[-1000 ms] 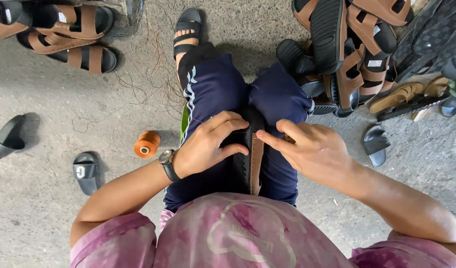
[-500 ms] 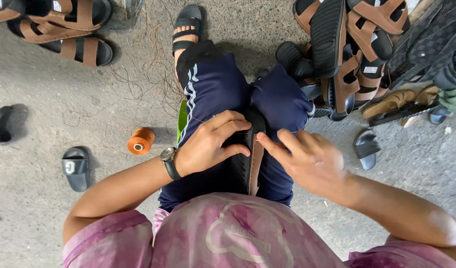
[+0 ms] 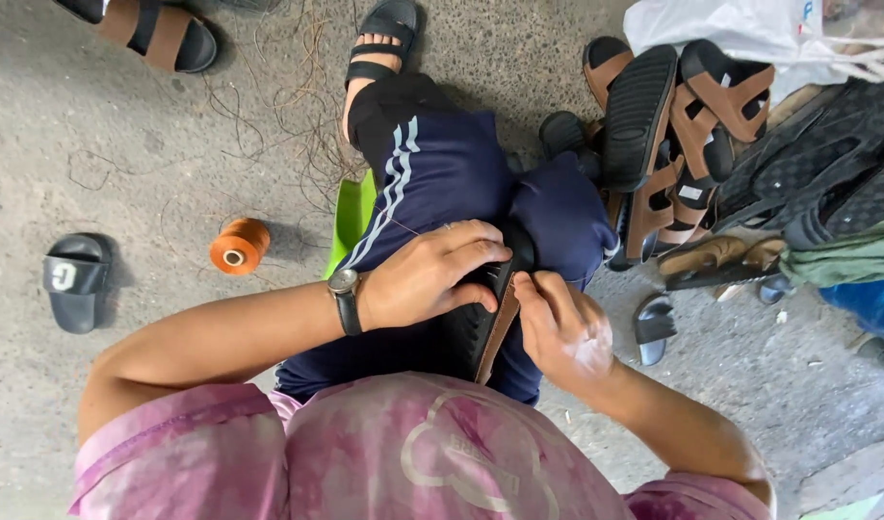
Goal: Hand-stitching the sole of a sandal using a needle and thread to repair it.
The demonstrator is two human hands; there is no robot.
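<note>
I sit with a black sandal sole (image 3: 473,332) with a brown edge wedged upright between my knees in dark blue trousers. My left hand (image 3: 430,274), a watch on its wrist, grips the sole from the left, fingers wrapped over its top. My right hand (image 3: 558,323) pinches at the brown edge of the sole with fingertips together; a thin thread runs across my left knee toward it. Whether a needle is held I cannot tell.
An orange thread spool (image 3: 238,246) lies on the concrete to the left, near a black slide sandal (image 3: 74,279). A pile of brown-and-black sandals (image 3: 673,144) sits at the right with a white bag (image 3: 741,29). A green stool edge (image 3: 351,217) shows under my leg.
My right hand has drawn in from spread fingers to a pinch on the sole's edge. The view has shifted, with the floor objects sliding right and down.
</note>
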